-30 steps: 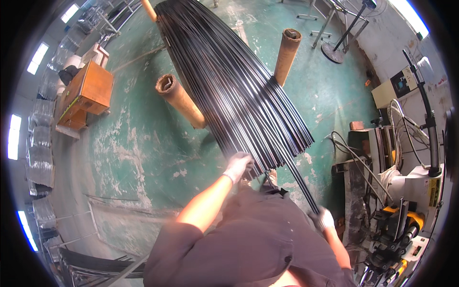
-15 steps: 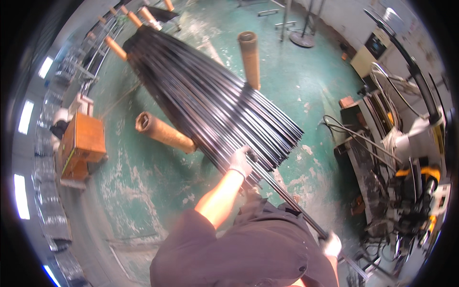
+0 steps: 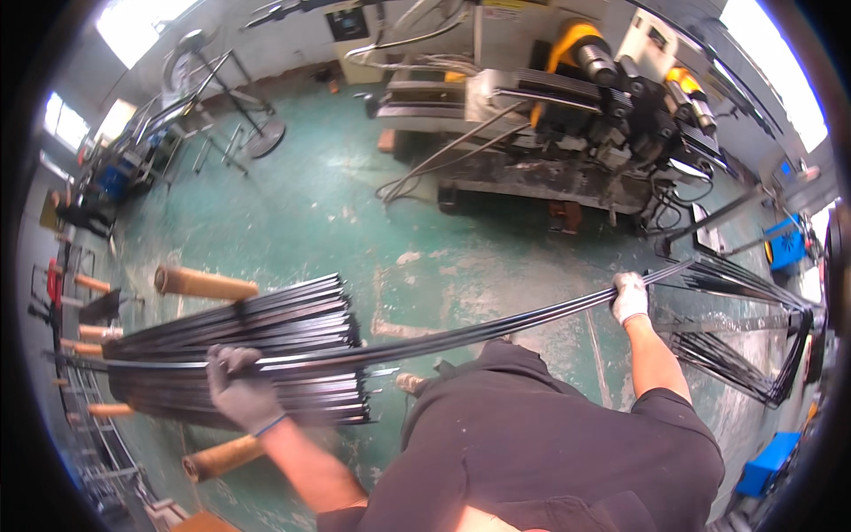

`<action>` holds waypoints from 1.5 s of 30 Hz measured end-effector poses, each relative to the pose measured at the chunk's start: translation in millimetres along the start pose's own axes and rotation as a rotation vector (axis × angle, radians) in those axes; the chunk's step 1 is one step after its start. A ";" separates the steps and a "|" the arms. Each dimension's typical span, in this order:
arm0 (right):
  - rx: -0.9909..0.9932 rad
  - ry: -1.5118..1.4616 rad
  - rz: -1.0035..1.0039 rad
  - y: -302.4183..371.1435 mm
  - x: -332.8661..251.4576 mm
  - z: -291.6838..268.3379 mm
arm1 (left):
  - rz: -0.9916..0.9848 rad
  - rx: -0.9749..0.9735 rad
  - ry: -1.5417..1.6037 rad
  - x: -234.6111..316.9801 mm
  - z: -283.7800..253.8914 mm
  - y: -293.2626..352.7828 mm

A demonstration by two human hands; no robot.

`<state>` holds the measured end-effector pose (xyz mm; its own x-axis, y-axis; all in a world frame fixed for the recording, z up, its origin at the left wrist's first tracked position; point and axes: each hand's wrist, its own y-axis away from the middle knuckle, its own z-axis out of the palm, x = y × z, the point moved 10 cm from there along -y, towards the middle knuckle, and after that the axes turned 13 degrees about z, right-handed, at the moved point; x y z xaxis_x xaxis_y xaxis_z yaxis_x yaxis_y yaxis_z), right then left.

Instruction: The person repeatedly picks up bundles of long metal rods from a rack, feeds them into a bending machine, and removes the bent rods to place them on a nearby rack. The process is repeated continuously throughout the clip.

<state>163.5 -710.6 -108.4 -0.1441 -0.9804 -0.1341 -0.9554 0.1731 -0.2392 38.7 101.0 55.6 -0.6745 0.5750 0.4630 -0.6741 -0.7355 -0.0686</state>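
A few long, thin, dark metal rods (image 3: pixel 487 330) span the space before me, from the left across to the right, looking bowed in this wide view. My left hand (image 3: pixel 239 390), in a pale glove, is closed round them above the big pile. At their right part, my gloved right hand (image 3: pixel 629 297) grips the same rods. Beneath my left hand lies a broad pile of similar rods (image 3: pixel 306 310), fanned out with uneven ends. Brown cardboard-like tubes (image 3: pixel 208 284) stick out on both sides of this pile. The rods' right tips come close to a frame-like stack of black bars (image 3: pixel 745 282).
A machine with yellow parts (image 3: pixel 581 49) and a heavy base (image 3: pixel 550 191) stands ahead, with cables trailing on the green floor. A round-based stand (image 3: pixel 264 139) is at the far left. Blue boxes (image 3: pixel 768 464) sit at the right edge.
My view has swung to the right, bringing the machine ahead and the black bar stack into sight. The held rods now lie crosswise, with my hands wider apart; both hands still grip them.
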 end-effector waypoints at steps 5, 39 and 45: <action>0.315 -1.055 1.015 -6.4 171.7 49.8 | -0.096 -0.217 -0.023 -94.4 131.0 32.2; 0.200 -2.170 0.728 -366.2 58.1 -13.6 | -0.627 -0.248 -0.060 -583.5 226.9 -213.2; 0.315 -1.877 0.983 -402.9 109.0 8.4 | -0.653 -0.305 -0.038 -630.1 239.3 -214.9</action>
<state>534.9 -886.5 -34.8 0.1107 0.6088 -0.7856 -0.6569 0.6380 0.4018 680.6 -189.0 -10.0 -0.0982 0.8458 0.5244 -0.9939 -0.1101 -0.0087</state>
